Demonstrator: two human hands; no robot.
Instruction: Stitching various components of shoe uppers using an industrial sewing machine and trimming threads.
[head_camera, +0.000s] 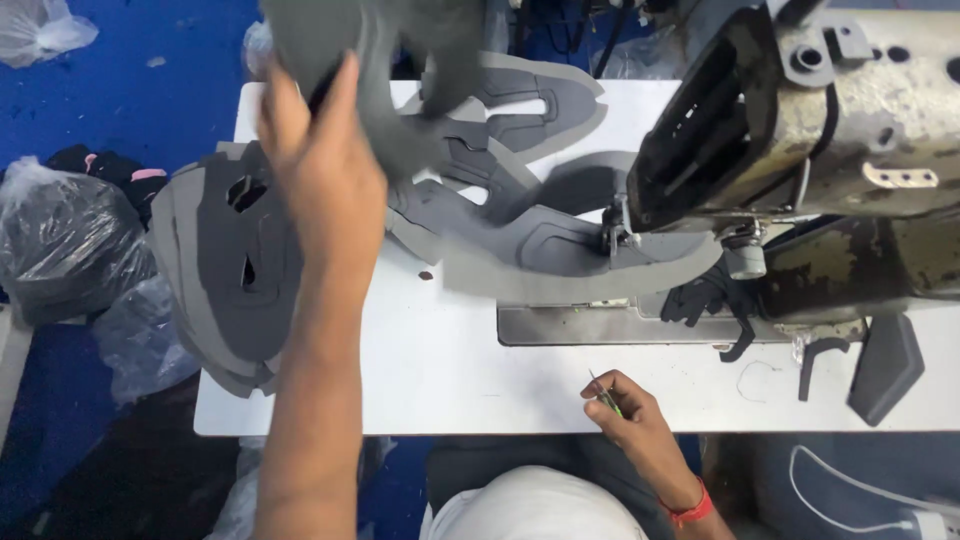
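Overhead, left hand (320, 165) pinching grey shoe-upper piece (400, 60), long axis hanging away, right hand (625, 405) pinching green tool (604, 393).

1. Both forearms are bare from elbow to wrist, with no sleeves showing.
2. The left hand (320, 165) wears no glove, ring or watch that I can see.
3. The right hand (630, 415) is also ungloved.
4. A red band (692, 510) circles the right wrist.
5. Below, a white garment (530, 505) covers the person's front, with dark grey cloth (500, 460) just above it.
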